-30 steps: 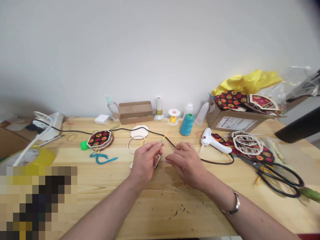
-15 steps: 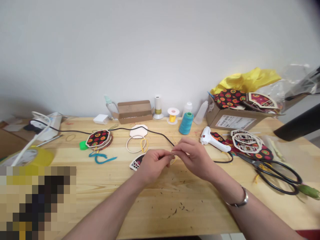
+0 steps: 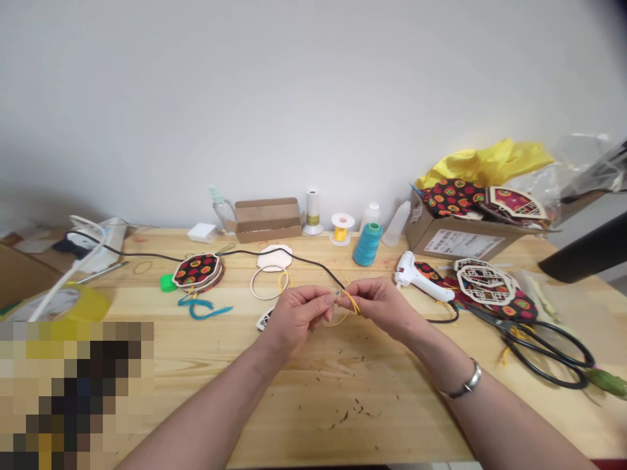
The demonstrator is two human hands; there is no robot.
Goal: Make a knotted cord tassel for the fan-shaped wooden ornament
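Note:
Just above the middle of the table, my two hands meet at the fingertips. My left hand [image 3: 302, 314] is closed in a pinch, thumb against fingers. A tiny bluish bit shows at its tip, too small to name. My right hand [image 3: 377, 303] is closed too, pinching a thin yellow cord [image 3: 351, 303] that loops over its fingers. More of the cord hangs below, between the hands. Partly behind my left hand lies a fan-shaped wooden piece with cut-out lattice [image 3: 265, 318]. Beyond it rest a thin wooden ring [image 3: 251, 285] and a yellow cord loop [image 3: 292, 280].
A white glue gun [image 3: 424, 281] and large black-handled scissors [image 3: 543, 346] lie right. A teal thread cone [image 3: 368, 245], yellow spool [image 3: 341, 230] and cardboard box [image 3: 448, 238] stand behind. A stack of patterned pieces [image 3: 197, 271] sits left. A black cable [image 3: 294, 257] crosses the table.
My right hand has turned, and the yellow cord now shows across its fingers. The fingertips remain together at nearly the same place. The view has shifted slightly.

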